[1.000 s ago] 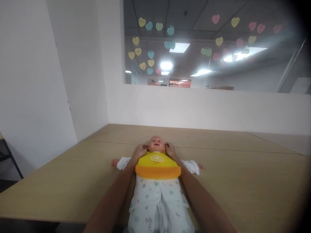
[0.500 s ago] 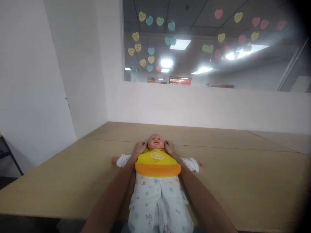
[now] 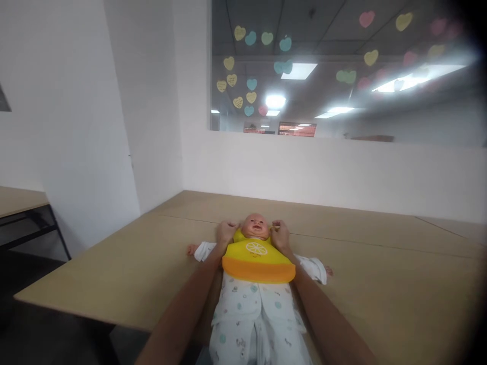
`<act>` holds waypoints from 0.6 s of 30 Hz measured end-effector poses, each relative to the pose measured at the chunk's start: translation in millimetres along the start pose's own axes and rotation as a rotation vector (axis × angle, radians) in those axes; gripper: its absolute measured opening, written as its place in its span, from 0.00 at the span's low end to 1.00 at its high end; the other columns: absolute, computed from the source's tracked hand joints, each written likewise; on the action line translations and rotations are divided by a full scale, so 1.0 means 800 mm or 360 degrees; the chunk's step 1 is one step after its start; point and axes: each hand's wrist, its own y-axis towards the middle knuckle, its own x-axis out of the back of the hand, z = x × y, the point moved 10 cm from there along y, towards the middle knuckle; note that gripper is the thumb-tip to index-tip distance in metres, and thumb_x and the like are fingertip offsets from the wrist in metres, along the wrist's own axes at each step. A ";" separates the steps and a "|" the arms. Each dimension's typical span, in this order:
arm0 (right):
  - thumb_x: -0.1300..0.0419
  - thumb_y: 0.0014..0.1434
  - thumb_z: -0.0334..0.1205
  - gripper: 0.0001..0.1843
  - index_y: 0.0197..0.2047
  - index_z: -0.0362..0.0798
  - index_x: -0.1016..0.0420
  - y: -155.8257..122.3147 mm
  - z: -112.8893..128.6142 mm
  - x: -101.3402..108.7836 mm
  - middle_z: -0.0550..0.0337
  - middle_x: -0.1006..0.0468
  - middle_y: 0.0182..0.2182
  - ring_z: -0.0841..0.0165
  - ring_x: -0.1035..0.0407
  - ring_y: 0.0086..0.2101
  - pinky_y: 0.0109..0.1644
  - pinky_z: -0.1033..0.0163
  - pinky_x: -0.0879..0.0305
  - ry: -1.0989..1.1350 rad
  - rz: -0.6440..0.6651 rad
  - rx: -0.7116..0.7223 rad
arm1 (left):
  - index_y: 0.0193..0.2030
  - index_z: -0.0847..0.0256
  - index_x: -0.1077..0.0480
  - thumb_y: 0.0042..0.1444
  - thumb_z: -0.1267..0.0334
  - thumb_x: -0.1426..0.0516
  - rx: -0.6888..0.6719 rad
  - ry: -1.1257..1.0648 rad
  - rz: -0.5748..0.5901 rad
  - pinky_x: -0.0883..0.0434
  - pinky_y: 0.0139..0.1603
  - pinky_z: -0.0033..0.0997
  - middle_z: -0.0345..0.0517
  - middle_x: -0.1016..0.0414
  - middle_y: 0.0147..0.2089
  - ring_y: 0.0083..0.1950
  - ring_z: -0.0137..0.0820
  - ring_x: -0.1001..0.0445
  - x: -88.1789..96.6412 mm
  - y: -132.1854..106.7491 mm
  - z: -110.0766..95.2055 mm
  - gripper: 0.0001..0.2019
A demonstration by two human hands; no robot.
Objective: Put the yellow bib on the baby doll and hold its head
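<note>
So the fingers on both sides are curled in narrow right at the doll's neck. The left hand (image 3: 227, 230) is pinched on the bib's strap end left of the head, and the right hand (image 3: 280, 234) has the other end on the right side. Half a second ago the fingers sat tucked closer against the ears; now both hands look pulled a bit outward and up, like the strap ends are coming away from the neck. Can't tell if the clasp behind is open, it's hidden.

The yellow bib (image 3: 257, 258) with the orange pocket lies flat on the chest of the baby doll (image 3: 255, 284), just below centre frame. The doll is on its back on the worktop (image 3: 380, 284), arms spread.

Also the view has swung left a little: another desk (image 3: 19, 200) now shows at the left edge, and the window with heart stickers (image 3: 243, 76) sits up top.
</note>
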 end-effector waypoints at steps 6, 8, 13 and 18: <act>0.45 0.44 0.48 0.19 0.38 0.49 0.24 -0.003 0.023 0.040 0.44 0.17 0.44 0.55 0.23 0.45 0.55 0.50 0.26 0.0241 -0.0249 0.0037 | 0.30 0.61 0.16 0.56 0.65 0.26 0.0092 -0.0065 -0.0155 0.30 0.37 0.31 0.53 0.11 0.37 0.39 0.41 0.14 0.030 -0.007 -0.003 0.06; 0.45 0.43 0.48 0.19 0.36 0.48 0.23 -0.008 0.040 0.064 0.46 0.17 0.40 0.57 0.24 0.42 0.55 0.51 0.27 0.0364 -0.0380 0.0001 | 0.32 0.62 0.16 0.57 0.65 0.27 0.0037 -0.0031 -0.0215 0.29 0.38 0.31 0.54 0.11 0.37 0.40 0.41 0.14 0.046 -0.010 -0.017 0.05; 0.42 0.45 0.49 0.17 0.34 0.48 0.22 -0.025 0.110 0.117 0.55 0.19 0.34 0.64 0.28 0.36 0.43 0.58 0.33 0.0574 -0.0428 0.0182 | 0.33 0.62 0.17 0.61 0.63 0.30 -0.0273 -0.0043 -0.0322 0.27 0.40 0.30 0.49 0.13 0.35 0.38 0.37 0.17 0.092 -0.036 -0.078 0.07; 0.32 0.49 0.48 0.14 0.35 0.47 0.21 -0.040 0.191 0.181 0.60 0.21 0.34 0.68 0.28 0.35 0.40 0.62 0.33 0.0777 -0.0381 0.0393 | 0.32 0.63 0.17 0.58 0.58 0.28 -0.0521 -0.0431 -0.0238 0.25 0.38 0.30 0.49 0.14 0.34 0.34 0.35 0.19 0.146 -0.084 -0.145 0.10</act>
